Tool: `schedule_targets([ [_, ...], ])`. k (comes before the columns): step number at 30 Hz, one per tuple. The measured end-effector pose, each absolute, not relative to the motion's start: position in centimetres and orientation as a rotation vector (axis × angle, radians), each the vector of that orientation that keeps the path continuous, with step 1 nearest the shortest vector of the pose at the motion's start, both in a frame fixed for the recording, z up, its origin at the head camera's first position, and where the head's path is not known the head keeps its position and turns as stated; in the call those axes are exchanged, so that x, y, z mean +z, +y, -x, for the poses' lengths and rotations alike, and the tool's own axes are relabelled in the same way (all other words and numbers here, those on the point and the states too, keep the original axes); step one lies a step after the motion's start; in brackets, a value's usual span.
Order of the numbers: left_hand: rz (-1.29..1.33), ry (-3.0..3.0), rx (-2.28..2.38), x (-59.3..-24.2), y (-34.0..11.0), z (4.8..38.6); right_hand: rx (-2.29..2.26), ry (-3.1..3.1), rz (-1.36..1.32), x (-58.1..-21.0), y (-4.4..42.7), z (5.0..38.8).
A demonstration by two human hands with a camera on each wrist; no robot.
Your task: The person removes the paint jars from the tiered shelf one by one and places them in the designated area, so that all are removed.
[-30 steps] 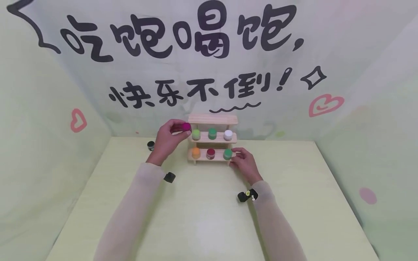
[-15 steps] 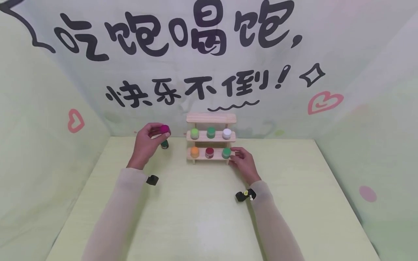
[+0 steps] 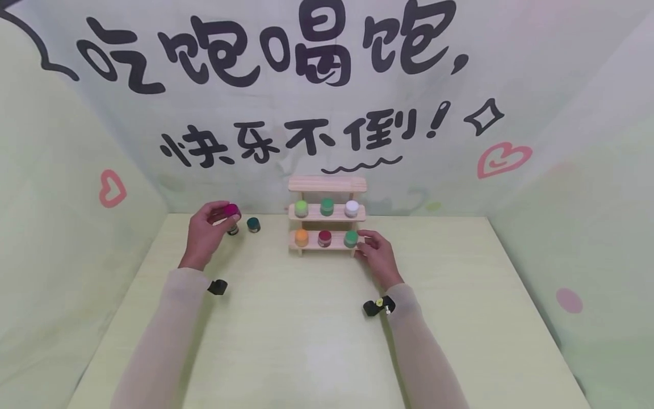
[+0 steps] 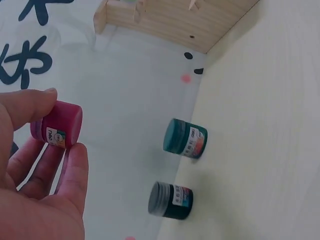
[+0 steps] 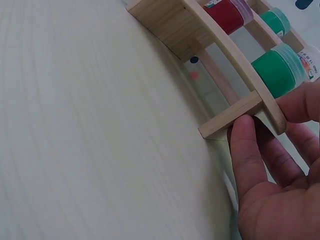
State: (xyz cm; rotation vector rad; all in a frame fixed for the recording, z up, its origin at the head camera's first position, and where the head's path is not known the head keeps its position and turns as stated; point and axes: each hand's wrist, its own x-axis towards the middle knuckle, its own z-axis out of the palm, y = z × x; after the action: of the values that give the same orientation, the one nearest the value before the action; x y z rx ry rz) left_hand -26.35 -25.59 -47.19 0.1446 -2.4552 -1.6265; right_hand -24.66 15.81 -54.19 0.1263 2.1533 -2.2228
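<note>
I'm remotely watching the right hand pinching the wooden rack at its four o'clock end. At the rack's nine o'clock, the left hand is pinching the magenta jar aloft. Near it a teal jar and a dark jar, perhaps grey-lidded in this dimness, are standing on the table. Six jars are sitting on the rack's lower two tiers. Beyond, at twelve o'clock, black lettering is crossing the backdrop.
</note>
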Motion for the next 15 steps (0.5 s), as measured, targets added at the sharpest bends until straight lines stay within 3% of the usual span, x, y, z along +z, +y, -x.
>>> schedule_targets([
  [15, -0.355, -2.369, -1.679, -50.4, -29.3, 26.6, -2.198, 2.138, -0.164, -54.0, 15.7, 24.7],
])
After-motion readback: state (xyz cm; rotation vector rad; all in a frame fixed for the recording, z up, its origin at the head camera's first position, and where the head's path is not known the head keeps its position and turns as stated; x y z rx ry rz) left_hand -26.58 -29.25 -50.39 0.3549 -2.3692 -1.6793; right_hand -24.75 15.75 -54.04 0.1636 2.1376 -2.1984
